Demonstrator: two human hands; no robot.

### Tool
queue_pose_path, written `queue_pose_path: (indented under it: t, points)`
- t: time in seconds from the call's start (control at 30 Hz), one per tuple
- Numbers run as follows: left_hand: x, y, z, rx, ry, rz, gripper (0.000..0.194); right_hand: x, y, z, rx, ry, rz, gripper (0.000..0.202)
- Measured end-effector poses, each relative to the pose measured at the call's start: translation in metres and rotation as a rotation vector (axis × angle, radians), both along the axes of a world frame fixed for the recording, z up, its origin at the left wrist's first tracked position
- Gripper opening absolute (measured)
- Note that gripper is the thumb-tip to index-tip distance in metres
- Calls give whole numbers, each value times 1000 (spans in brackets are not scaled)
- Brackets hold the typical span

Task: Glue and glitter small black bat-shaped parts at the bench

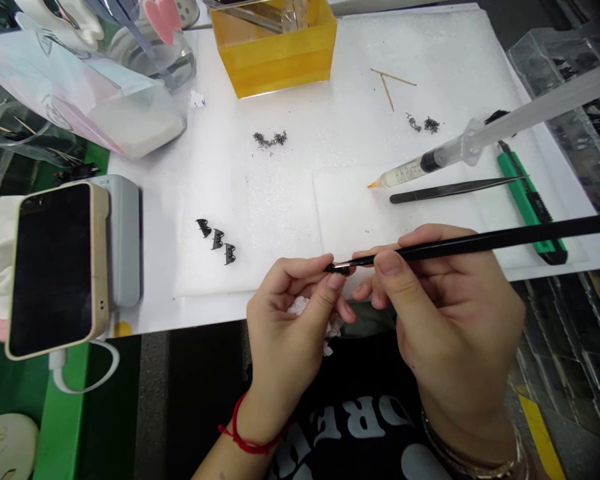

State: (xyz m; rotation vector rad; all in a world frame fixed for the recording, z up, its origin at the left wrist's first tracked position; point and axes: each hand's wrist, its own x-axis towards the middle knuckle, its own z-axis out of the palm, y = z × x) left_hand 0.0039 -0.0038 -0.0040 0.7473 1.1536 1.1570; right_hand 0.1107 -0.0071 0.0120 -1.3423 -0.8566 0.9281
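Observation:
My left hand pinches a small black piece between thumb and forefinger. Crumpled white tissue is tucked in the same hand's fingers. My right hand is closed round a slim black-handled tool with a silvery tip, whose exact kind I cannot make out. That tip meets the small piece, partly hidden by fingertips. Beyond the hands, dark tweezers and a syringe with an orange tip lie on the white mat. Three small black parts form a slanting row to the left.
A yellow box stands at the back. A phone leans against a grey block at the left. A green utility knife lies right. Dark crumbs and thin wooden sticks are on the mat.

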Motion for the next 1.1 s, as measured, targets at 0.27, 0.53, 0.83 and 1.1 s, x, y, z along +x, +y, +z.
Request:
queue_pose_path:
  t: [0.27,0.53,0.83,1.1]
  points:
    - [-1,-1,0,9,13,-7,13,0,-1,2,-16,-31,7,15]
    - [2,-2,1,-2,-4,9,13,0,-1,1,-18,-39,23,15]
    - [1,-2,2,-15,68,18,12,0,-1,1,-5,-195,2,15]
    - [0,-1,2,-13,66,6,13,2,0,1,18,-155,20,14]
